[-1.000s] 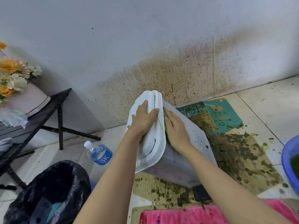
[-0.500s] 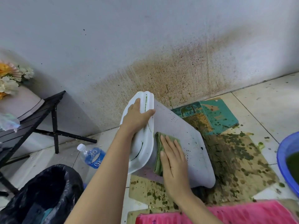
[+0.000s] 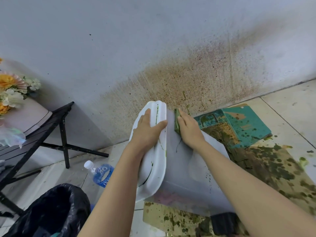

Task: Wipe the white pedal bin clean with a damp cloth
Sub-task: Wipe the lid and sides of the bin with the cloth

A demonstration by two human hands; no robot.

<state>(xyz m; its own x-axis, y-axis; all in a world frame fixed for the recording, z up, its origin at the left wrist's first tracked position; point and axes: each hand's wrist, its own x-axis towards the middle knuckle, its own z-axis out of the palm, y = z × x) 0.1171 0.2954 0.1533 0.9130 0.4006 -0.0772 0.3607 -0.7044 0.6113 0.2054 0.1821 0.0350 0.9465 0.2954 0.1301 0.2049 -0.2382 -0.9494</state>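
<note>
Pedal [image 3: 224, 221]: At the bottom right of the frame, nearest to you, it was black and pointed toward you, because the bin was tipped over.
Cardboard [image 3: 171, 218]: It lay under the bin, spotted with green; I judge it was there to keep the floor clean.
White pedal bin [image 3: 188, 177]: It was at the centre of the frame, on its side, with the lid [image 3: 153, 168] turned to the left. This way its side wall faced up to the cloth.
Left hand [image 3: 147, 132]: You laid it flat on the lid, fingers straight and thumb spread over the rim, clasping nothing. It seemed to keep the lid closed and the bin steady.
Right hand [image 3: 189, 132]: Your flat fingers pressed the green cloth [image 3: 177, 124] on the far upper edge of the body, just beside the lid, with no curl round it.
Dirt: There were green streaks in the lid grooves and dark specks on the body, so I judge the wiping was unfinished.
Book [image 3: 239, 124]: It was teal and stained, beyond the bin at the right.
Wall [image 3: 153, 48]: It was the farthest thing, with brown spatter behind the bin.
</note>
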